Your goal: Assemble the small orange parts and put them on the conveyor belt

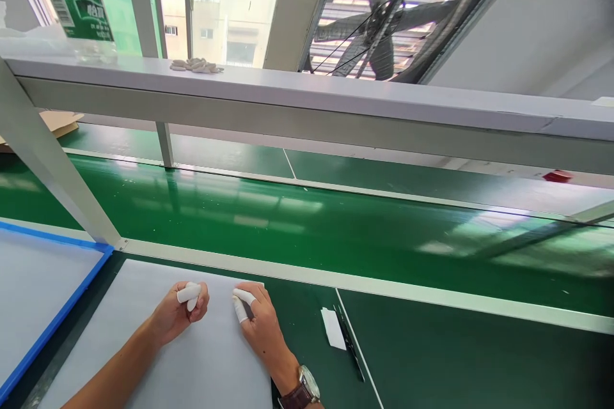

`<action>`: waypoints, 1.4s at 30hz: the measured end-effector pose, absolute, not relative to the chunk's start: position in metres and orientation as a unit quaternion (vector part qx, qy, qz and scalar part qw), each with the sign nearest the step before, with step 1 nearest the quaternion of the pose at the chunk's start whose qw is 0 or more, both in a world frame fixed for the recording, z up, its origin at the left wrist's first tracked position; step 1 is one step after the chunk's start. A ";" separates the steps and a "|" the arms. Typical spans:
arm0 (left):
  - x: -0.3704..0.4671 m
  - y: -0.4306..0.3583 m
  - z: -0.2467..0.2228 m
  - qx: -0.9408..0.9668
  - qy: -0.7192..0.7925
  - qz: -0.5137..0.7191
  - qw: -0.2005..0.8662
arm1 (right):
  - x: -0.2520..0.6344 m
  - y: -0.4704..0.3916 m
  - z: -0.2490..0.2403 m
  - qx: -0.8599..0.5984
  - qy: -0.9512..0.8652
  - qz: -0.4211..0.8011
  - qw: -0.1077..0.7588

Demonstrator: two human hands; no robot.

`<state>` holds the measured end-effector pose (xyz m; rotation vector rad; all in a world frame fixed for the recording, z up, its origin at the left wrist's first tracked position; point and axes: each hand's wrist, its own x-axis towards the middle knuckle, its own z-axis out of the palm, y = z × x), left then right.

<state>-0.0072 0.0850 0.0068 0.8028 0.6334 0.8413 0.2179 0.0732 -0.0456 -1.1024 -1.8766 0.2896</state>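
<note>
My left hand [181, 310] is closed above a white sheet [201, 364], its thumb and forefinger pressed together. White finger cots [188, 294] cover those two digits. To its right, my right hand [261, 323] has its thumb and forefinger brought together at the tips, near the sheet's upper right corner. It also wears white finger cots [240, 308], and there is a watch [302, 390] on that wrist. Anything held in either pinch is hidden or too small to make out. The white sheet lies on the dark green table [455, 358].
Right of the sheet lie a small white card [332, 328] and a black pen-like tool [351, 345]. A blue-edged white panel [45, 294] is at left. Beyond runs a green conveyor belt [297, 223], under a shelf [307, 92] holding a labelled bottle [79, 9] and several pale finger cots [196, 66].
</note>
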 end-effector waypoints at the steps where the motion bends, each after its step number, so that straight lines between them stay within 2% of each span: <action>1: -0.007 0.085 0.006 0.373 0.295 0.390 0.788 | 0.218 0.073 -0.046 -0.449 -0.760 0.116 0.455; 10: -0.002 0.086 0.006 0.364 0.309 0.389 0.787 | 0.218 0.072 -0.044 -0.465 -0.749 0.137 0.452; 17: 0.001 0.086 -0.002 0.378 0.344 0.382 0.770 | 0.222 0.075 -0.050 -0.414 -0.775 0.131 0.459; 29: 0.004 0.088 -0.008 0.397 0.382 0.374 0.746 | 0.223 0.077 -0.054 -0.409 -0.825 0.088 0.379; 42: 0.006 0.089 -0.006 0.402 0.387 0.369 0.743 | 0.220 0.076 -0.051 -0.402 -0.830 0.072 0.380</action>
